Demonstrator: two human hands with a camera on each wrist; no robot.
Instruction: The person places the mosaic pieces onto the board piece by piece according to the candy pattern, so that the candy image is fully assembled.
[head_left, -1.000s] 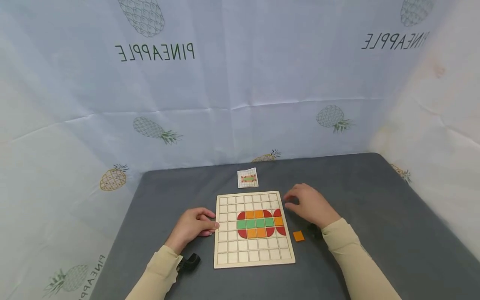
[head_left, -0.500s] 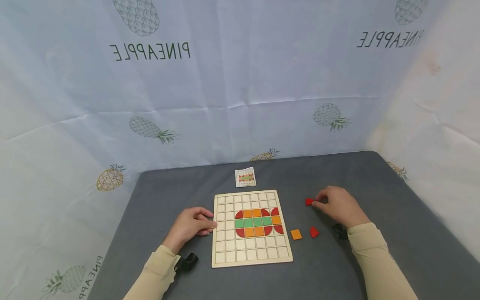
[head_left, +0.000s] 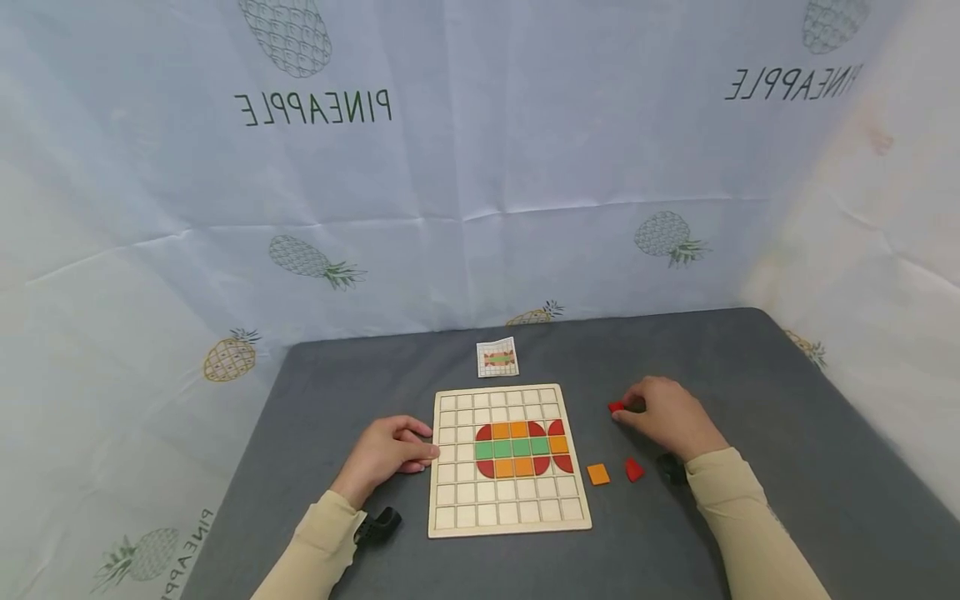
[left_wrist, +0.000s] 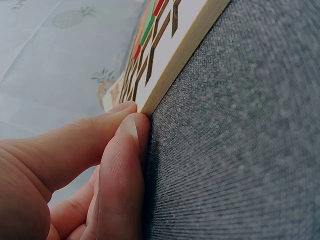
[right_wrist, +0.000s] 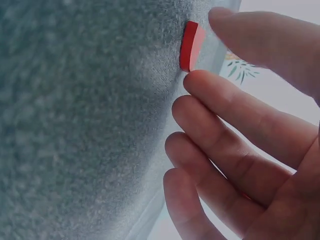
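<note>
My left hand [head_left: 386, 454] pinches the left edge of a square wooden grid board [head_left: 465, 493]. In the left wrist view its thumb and index finger meet at the board's corner edge [left_wrist: 183, 55]. Red quarter-round tiles and orange and green square tiles form a candy-like pattern on the board. Right of the board, my right hand [head_left: 667, 412] reaches down to a small red tile [head_left: 616, 407] on the table. The right wrist view shows thumb and index finger spread around this red tile [right_wrist: 192, 47], the index fingertip right at its lower end.
An orange square tile [head_left: 597, 474] and a second red tile [head_left: 633, 469] lie on the dark table [head_left: 352, 375] right of the board. Behind the board lies a paper card [head_left: 497, 347] printed with a similar pattern. Pineapple-print curtains surround the table.
My right hand has moved from the board's right edge out to the red tile, uncovering both loose red tiles. Lately that tile has shifted slightly leftward. The left hand stays at the board.
</note>
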